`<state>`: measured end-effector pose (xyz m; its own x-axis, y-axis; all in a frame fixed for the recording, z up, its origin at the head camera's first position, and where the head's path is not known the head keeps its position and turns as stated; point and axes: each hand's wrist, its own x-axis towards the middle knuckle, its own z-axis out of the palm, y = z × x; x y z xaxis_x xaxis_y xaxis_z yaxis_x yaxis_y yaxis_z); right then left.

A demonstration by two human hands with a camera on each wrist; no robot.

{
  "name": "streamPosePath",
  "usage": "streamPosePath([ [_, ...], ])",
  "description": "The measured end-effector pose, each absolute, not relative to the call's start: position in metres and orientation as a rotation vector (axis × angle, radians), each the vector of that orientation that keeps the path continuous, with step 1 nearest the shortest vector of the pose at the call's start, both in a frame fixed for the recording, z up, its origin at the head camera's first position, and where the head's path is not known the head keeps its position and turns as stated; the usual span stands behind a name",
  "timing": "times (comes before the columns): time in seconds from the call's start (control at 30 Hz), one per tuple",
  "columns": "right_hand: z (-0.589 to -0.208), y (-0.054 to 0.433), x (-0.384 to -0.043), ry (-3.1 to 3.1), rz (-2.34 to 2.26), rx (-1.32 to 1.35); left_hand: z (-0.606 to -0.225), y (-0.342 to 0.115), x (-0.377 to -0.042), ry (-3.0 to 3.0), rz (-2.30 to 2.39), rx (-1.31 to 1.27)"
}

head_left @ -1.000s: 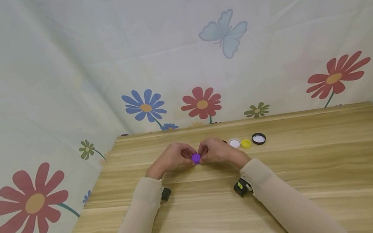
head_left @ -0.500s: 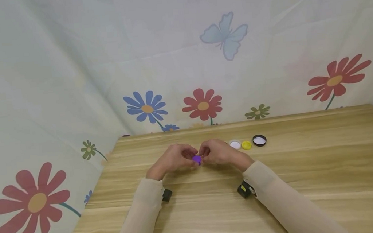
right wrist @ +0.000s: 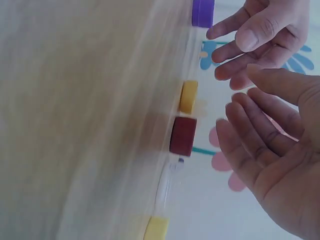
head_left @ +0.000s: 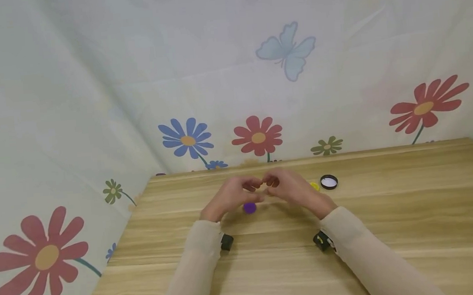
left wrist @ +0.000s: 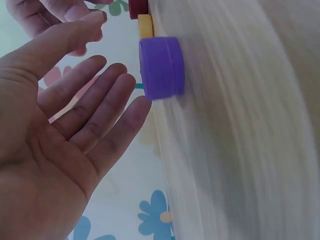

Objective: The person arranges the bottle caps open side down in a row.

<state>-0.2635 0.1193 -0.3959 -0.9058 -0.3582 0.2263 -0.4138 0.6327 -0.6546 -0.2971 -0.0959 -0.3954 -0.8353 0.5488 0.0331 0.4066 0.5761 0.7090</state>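
A purple bottle cap rests on the wooden table, just below my left hand in the head view. That hand's fingers are loosely extended and hold nothing; in the left wrist view its little fingertip is right by the purple cap. My right hand is raised opposite it, with relaxed fingers and nothing in its grasp. The fingertips of both hands come close together. Beyond the hands, the right wrist view shows an orange-yellow cap and a dark red cap standing side by side on the table.
To the right along the row are a clear lid, a yellow cap partly behind my right hand, and a black-rimmed lid with a white inside. A flower-printed cloth hangs behind the table's back edge.
Both hands have let go of the purple cap, which stays on the table. They have risen off it and shifted right, covering more of the lids.
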Motion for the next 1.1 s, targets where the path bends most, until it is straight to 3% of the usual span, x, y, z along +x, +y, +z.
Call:
streamPosePath([
  [0.3,-0.394,0.133,-0.266,-2.802,1.102,0.539,-0.398,-0.083,-0.302,2.607,1.199,0.767],
  [1.1,-0.401,0.135,-0.283,-2.919,1.019,0.654,-0.407,-0.07,-0.306,2.702,1.104,0.782],
])
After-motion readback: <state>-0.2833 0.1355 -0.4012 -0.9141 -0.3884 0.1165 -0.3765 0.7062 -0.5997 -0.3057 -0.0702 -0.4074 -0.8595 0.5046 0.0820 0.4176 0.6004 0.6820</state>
